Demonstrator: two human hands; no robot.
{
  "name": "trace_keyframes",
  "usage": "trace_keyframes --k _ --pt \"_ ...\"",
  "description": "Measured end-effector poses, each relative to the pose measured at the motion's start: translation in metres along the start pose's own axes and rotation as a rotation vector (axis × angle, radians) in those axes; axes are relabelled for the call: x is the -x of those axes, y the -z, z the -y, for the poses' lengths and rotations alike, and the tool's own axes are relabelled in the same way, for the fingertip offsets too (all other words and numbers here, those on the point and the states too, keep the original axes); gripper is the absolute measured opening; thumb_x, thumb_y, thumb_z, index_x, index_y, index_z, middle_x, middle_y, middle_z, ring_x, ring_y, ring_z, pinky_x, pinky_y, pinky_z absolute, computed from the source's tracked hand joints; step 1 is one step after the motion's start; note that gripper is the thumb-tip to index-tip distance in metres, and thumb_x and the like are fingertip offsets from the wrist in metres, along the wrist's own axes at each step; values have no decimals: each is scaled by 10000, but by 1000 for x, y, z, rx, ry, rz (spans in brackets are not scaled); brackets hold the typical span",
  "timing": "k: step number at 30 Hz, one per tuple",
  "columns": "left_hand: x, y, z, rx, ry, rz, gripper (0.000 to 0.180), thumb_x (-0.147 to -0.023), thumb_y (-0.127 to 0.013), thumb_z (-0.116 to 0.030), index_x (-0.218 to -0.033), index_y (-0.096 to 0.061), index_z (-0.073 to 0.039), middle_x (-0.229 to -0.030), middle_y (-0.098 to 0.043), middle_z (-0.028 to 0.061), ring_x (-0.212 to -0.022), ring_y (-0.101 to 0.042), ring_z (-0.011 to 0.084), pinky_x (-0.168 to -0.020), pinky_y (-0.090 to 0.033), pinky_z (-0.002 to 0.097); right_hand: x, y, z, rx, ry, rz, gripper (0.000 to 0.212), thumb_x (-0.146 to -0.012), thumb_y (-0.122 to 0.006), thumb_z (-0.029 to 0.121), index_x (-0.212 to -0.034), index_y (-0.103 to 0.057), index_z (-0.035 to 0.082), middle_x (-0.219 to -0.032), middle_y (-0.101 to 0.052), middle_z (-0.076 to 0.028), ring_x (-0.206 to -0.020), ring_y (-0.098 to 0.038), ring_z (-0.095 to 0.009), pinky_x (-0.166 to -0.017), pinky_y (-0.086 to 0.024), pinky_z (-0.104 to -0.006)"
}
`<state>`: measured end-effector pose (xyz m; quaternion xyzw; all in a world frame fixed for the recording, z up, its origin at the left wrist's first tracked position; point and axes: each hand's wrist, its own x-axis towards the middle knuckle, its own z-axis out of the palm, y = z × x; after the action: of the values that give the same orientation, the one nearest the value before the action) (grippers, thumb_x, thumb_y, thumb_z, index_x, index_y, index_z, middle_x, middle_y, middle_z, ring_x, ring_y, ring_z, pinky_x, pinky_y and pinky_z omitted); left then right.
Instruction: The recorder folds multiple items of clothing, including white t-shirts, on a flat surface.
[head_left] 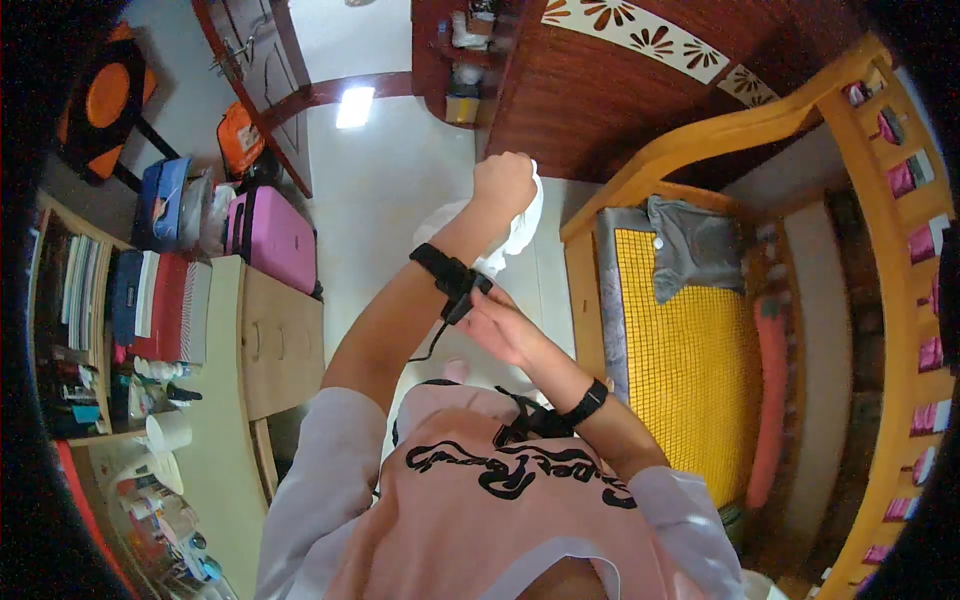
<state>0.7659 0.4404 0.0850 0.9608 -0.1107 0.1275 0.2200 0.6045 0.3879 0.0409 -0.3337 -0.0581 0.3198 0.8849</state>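
Note:
My left arm stretches forward, and my left hand (503, 185) is closed in a fist around a white cloth (525, 228), which hangs below the hand and forearm. A black strapped device (458, 288) with a thin cable sits on my left wrist. My right hand (500, 328) reaches across beneath the left forearm, its fingers closed on the edge of that device; the fingertips are partly hidden by it. Another black strap (585, 403) circles my right wrist.
On the right stands a wooden bunk bed (590, 330) with a yellow mat (680, 370) and a grey pillow (700, 255). To the left are a cluttered desk (225, 400), a pink suitcase (280, 240) and an open door (265, 75). Pale floor tiles (375, 200) lie between.

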Motion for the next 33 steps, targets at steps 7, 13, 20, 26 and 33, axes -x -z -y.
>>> trace_keyframes --k 7,13,20,26,33 --pt "-3 0 4 -97 -53 -43 119 -686 -532 -78 -727 -630 -23 -739 -636 173 -691 -638 301 -591 -507 385 -6 -5 -21 21 60 -114 322 -915 -453 225 -1180 -428 44 -1143 -536 -60 -1036 -523 -177 -905 -422 -364" --pt "-14 14 10 -106 -31 -167 101 -687 -537 -77 -741 -605 -25 -708 -634 159 -678 -638 296 -579 -505 394 -5 -9 -32 -12 103 -90 299 -918 -447 207 -1157 -444 28 -1126 -541 -63 -1017 -531 -166 -881 -440 -360" --pt "3 6 4 -138 -194 -43 102 -675 -553 -76 -750 -607 -33 -707 -632 156 -685 -635 298 -589 -499 401 -11 0 -19 155 114 -115 322 -902 -482 191 -1169 -438 15 -1125 -544 -64 -984 -542 -151 -857 -443 -315" --pt "8 6 0 -143 -352 113 120 -650 -575 -75 -752 -636 -61 -742 -635 141 -706 -632 303 -610 -495 405 10 31 32 969 195 -539 343 -842 -537 108 -1145 -428 -11 -948 -559 -76 -853 -564 -153 -746 -462 -277" --pt "27 7 -42 138 -506 190 344 -632 -574 -86 -971 -606 -133 -716 -620 169 -697 -615 334 -624 -491 439 17 66 83 1755 758 -1034 373 -707 -652 193 -998 -479 38 -789 -602 -158 -679 -597 -322 -640 -474 -400"
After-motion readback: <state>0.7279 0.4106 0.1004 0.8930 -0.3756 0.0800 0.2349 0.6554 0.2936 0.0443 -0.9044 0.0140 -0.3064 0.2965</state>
